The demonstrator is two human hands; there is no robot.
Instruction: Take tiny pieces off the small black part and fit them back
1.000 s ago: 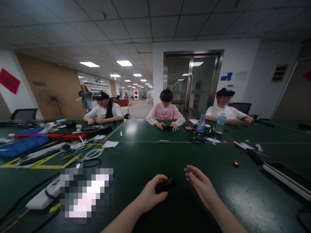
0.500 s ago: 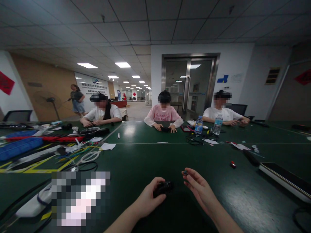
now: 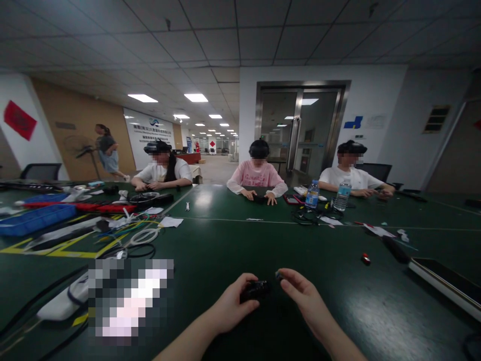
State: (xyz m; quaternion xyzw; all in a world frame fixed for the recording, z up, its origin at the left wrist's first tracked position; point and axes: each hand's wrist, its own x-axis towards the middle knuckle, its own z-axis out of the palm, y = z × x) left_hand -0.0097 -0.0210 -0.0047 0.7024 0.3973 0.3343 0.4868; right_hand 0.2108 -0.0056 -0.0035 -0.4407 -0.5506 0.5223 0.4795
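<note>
A small black object [image 3: 258, 288] lies between the thumb and fingers of my left hand [image 3: 233, 304], low over the green table [image 3: 221, 245]. Just to its right, my right hand [image 3: 305, 293] pinches a tiny dark piece [image 3: 278, 275] between thumb and fingertips. A short gap separates this piece from the black object. What exactly either item is cannot be made out. Farther right on the table sits a small red item [image 3: 366, 258].
Cables [image 3: 143, 238], a blue tray [image 3: 41, 219] and a white power strip [image 3: 62, 304] crowd the left. Two bottles [image 3: 342, 197] stand beyond, near three seated people. A flat dark-topped device [image 3: 447, 283] lies at the right edge.
My right hand has moved left and slightly down, bringing the tiny piece closer to the black object. My left hand keeps its hold. The view has shifted slightly.
</note>
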